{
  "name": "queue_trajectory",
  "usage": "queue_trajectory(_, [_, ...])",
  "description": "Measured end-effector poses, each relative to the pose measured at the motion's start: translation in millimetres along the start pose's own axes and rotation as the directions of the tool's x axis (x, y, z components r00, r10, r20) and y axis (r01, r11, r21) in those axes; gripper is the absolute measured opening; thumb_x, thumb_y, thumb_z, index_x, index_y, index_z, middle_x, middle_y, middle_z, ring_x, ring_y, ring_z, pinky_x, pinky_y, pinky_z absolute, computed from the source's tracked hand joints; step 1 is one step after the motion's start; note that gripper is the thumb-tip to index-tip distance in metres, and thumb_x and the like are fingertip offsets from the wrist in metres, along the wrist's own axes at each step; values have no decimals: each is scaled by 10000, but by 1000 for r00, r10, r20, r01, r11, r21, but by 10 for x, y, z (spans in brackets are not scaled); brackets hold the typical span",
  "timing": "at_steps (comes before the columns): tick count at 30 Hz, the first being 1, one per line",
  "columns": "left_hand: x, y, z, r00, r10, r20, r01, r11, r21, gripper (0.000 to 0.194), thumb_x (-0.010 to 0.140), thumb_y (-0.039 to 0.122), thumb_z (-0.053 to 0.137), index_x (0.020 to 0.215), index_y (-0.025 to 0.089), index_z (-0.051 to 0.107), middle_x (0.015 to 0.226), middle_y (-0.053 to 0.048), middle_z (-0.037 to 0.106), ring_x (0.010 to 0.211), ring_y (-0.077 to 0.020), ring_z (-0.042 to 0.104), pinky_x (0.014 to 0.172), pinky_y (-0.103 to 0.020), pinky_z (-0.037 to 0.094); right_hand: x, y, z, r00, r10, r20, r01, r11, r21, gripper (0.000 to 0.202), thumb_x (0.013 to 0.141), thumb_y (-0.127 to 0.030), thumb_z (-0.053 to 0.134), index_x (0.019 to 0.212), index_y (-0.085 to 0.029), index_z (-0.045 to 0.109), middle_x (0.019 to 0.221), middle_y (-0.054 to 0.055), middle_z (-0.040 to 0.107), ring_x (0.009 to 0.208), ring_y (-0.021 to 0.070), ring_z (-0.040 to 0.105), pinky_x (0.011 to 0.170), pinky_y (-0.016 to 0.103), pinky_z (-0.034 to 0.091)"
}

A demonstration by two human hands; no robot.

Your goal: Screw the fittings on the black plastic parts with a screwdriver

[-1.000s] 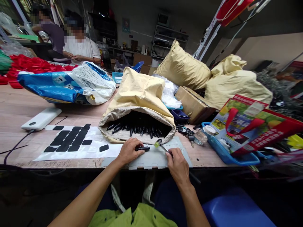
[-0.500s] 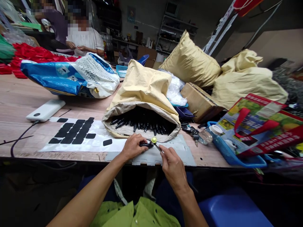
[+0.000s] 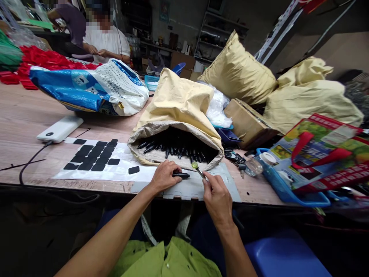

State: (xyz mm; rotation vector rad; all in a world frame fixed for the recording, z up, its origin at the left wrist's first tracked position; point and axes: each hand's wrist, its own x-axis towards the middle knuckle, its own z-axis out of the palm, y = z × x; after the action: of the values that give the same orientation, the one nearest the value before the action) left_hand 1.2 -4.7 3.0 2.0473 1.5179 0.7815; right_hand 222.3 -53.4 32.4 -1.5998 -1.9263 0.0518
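My left hand (image 3: 166, 176) is closed on a black pen-like piece (image 3: 182, 175), whose end sticks out to the right over a grey board (image 3: 227, 184). In my right hand (image 3: 218, 197) is the handle of a small hammer with a yellow-green head (image 3: 195, 165). The hammer head is above and to the right of the black piece, apart from it. Just beyond my hands lies a cream cloth sack (image 3: 180, 96), its mouth facing me. Several similar black pieces (image 3: 175, 149) show inside it, the deeper ones lost in shadow.
Left of the board, several black rounded patches (image 3: 91, 157) lie on a white sheet (image 3: 65, 174). A white power bank (image 3: 60, 129) and a blue-white bag (image 3: 86, 88) are beyond. A blue basket (image 3: 272, 184), a clear jar (image 3: 253, 167) and keys (image 3: 241, 167) are right. Two people sit far left.
The hammer has lifted off the black piece and shifted up and right with my right hand. The left hand stays on the piece, and the whole view has shifted slightly.
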Motion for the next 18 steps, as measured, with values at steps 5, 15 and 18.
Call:
queue_trajectory(5, [-6, -30, -26, 1000, 15, 26, -14, 999, -41, 126, 850, 299, 686, 943, 239, 746, 895, -11, 689, 923, -213, 569, 838, -346, 401, 57, 340, 138, 1000, -4, -29, -2, 975, -222, 343, 928, -134, 514, 1172, -253, 724, 891, 57, 597, 829, 212, 553, 691, 310, 387])
queue_trajectory(15, [2, -57, -24, 998, 33, 51, -31, 999, -36, 182, 933, 305, 585, 981, 241, 749, 957, -15, 702, 952, -213, 555, 871, -357, 388, 34, 249, 235, 992, -6, -126, -27, 966, -256, 294, 898, -145, 572, 1133, -226, 729, 971, 100, 642, 981, 288, 509, 820, 404, 370])
queue_trajectory(18, [2, -66, -13, 998, 42, 48, -40, 999, -33, 193, 949, 314, 573, 984, 236, 745, 961, -17, 699, 951, -213, 550, 873, -358, 387, 99, 113, 204, 996, -62, -69, 57, 995, -79, 314, 914, -171, 562, 1193, -220, 698, 1010, 101, 649, 1008, 287, 534, 883, 424, 423])
